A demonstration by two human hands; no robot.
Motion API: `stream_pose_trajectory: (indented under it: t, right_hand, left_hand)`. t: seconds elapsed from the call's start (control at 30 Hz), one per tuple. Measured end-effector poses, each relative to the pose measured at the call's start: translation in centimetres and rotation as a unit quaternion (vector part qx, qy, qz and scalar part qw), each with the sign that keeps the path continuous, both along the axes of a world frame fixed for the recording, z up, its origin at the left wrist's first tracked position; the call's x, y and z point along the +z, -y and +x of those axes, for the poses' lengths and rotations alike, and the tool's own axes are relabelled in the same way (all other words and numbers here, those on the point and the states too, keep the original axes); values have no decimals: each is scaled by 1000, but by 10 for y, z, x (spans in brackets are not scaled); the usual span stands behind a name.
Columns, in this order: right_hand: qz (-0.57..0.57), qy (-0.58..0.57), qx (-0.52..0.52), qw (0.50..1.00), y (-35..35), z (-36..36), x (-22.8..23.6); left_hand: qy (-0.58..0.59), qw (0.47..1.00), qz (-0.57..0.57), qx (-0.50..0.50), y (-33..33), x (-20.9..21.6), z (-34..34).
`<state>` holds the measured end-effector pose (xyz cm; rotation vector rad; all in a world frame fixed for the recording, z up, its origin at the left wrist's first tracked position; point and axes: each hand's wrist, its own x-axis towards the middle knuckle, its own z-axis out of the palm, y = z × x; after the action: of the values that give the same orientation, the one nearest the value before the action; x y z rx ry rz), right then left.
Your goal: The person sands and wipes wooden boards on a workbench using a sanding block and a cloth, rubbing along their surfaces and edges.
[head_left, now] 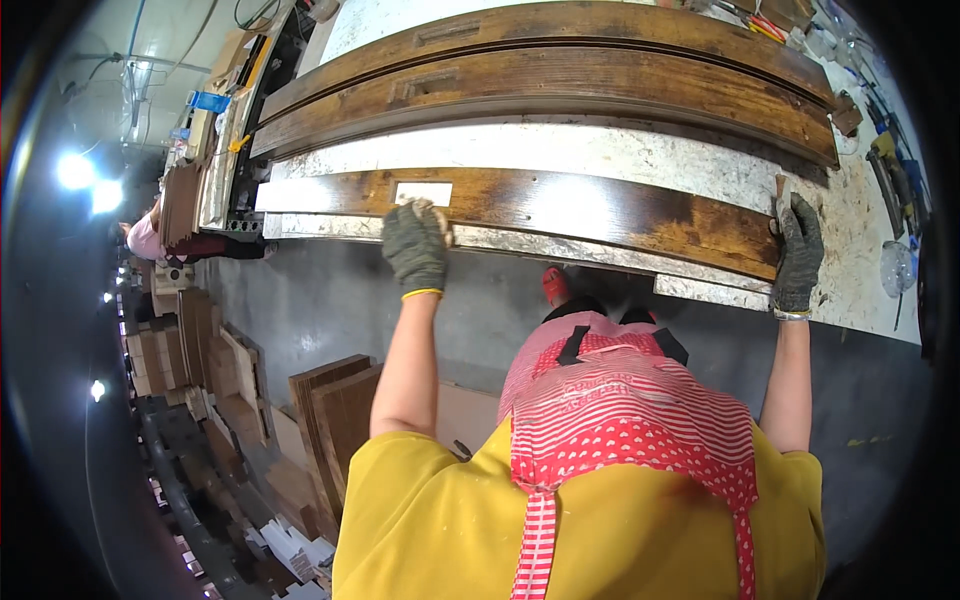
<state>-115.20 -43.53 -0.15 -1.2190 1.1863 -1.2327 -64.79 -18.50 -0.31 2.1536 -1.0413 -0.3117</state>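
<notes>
A long brown-stained wooden board [620,205] with a rectangular cutout lies along the near edge of the white worktable [480,145]. My left hand [414,245], in a dark grey glove, is closed on a pale wad that looks like a rag [441,222], at the board's near edge just below the cutout. My right hand [798,255], gloved too, grips the board's right end, its fingers pointing away from me. Light glares off the board's left end and middle.
Two more stained boards [560,75] lie side by side farther back on the table. Hand tools [888,165] and a clear plastic cup [897,265] are at the right. Brown panels [335,410] lean at the lower left. Another person [150,235] is at far left.
</notes>
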Motion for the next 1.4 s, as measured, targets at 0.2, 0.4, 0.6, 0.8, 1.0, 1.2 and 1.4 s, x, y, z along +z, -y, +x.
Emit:
stream_pose_trajectory:
  t: [0.2, 0.4, 0.6, 0.8, 1.0, 1.2, 1.4]
  right_hand:
    - [16, 88, -22, 996, -19, 59, 16]
    - [-24, 10, 36, 999, -49, 186, 16]
    - [-63, -45, -59, 995, -41, 177, -7]
    - [-62, -61, -134, 987, -28, 170, -13]
    - [-60, -116, -155, 979, -32, 164, -16]
    - [-66, -159, -159, 972, -34, 175, -11]
    - [-72, -188, -153, 968, -31, 158, -23]
  left_hand:
    - [452, 875, -41, -171, 47, 29, -87]
    - [273, 939, -52, -203, 63, 21, -118]
    - [387, 915, -23, -108, -14, 46, 46]
    - [320, 939, -7, -123, -6, 30, 114]
    - [302, 950, 61, 47, -62, 14, 239]
    - [425, 905, 35, 6, -56, 35, 285]
    - [369, 915, -44, -156, 35, 25, 159]
